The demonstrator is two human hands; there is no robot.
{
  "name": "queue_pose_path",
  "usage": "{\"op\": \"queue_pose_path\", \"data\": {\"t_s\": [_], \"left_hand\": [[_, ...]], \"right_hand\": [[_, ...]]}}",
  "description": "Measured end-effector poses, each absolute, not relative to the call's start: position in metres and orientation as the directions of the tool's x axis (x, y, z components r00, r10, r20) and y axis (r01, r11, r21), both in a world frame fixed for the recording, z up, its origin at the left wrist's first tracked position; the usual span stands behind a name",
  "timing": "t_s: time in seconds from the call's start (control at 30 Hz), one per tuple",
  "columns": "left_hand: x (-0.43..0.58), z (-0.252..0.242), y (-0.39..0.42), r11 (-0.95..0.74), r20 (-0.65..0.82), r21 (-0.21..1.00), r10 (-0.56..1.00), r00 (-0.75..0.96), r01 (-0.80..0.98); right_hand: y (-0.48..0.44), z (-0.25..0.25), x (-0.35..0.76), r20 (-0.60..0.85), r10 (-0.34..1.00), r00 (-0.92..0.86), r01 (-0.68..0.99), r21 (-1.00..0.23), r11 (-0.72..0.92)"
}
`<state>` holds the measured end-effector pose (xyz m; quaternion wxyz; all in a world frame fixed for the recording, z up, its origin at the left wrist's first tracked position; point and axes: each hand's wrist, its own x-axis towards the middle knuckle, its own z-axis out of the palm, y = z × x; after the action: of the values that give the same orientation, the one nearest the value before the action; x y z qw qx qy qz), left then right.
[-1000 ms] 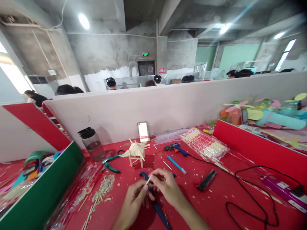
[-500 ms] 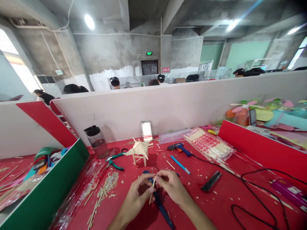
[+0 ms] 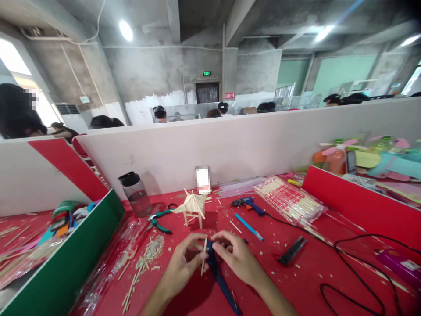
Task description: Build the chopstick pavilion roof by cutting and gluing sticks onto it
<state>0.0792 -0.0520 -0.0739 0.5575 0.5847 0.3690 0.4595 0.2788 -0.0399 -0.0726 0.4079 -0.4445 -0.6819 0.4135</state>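
My left hand is closed in a pinch on a short thin wooden stick, which stands nearly upright between the fingertips. My right hand is just to the right, thumb and index finger pinched together, apart from the stick; whatever they may hold is too small to make out. Under both hands lies a dark blue long-handled tool, its far end partly covered by the fingers. Beyond the hands stands a small pavilion-like model of wooden sticks, with a sloping roof and legs.
Green-handled pliers, a dark bottle and stick scraps lie left. To the right are a glue gun, blue pen, black cutter, bagged sticks and a looping black cable. Low partitions flank the table.
The stick has shifted left and turned more upright in my left hand. My right fingertips have come away from its upper end. A person's head has appeared at the far left.
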Motion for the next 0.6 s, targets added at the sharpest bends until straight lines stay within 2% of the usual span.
{"op": "queue_pose_path", "data": {"t_s": [0.07, 0.13, 0.27, 0.37, 0.53, 0.6], "left_hand": [[0.071, -0.070, -0.048, -0.131, 0.136, 0.991, 0.958, 0.252, -0.034], [0.063, -0.066, -0.045, -0.146, 0.141, 0.989, 0.967, 0.210, 0.010], [0.052, -0.060, -0.041, -0.150, 0.140, 0.987, 0.976, 0.169, 0.051], [0.049, -0.059, -0.039, -0.146, 0.132, 0.986, 0.978, 0.161, 0.080], [0.041, -0.061, -0.036, -0.162, 0.141, 0.979, 0.976, 0.169, 0.122], [0.037, -0.060, -0.035, -0.169, 0.146, 0.976, 0.976, 0.162, 0.137]], "right_hand": [[-0.047, -0.067, 0.283, 0.201, 0.936, -0.290, 0.511, -0.794, 0.329], [-0.055, -0.066, 0.286, 0.141, 0.932, -0.334, 0.693, -0.634, 0.344], [-0.066, -0.073, 0.285, -0.045, 0.921, -0.386, 0.835, -0.442, 0.329], [-0.066, -0.080, 0.281, -0.071, 0.912, -0.403, 0.851, -0.396, 0.346], [-0.063, -0.079, 0.280, 0.029, 0.919, -0.392, 0.856, -0.355, 0.376], [-0.061, -0.073, 0.285, 0.038, 0.931, -0.364, 0.856, -0.379, 0.350]]}}
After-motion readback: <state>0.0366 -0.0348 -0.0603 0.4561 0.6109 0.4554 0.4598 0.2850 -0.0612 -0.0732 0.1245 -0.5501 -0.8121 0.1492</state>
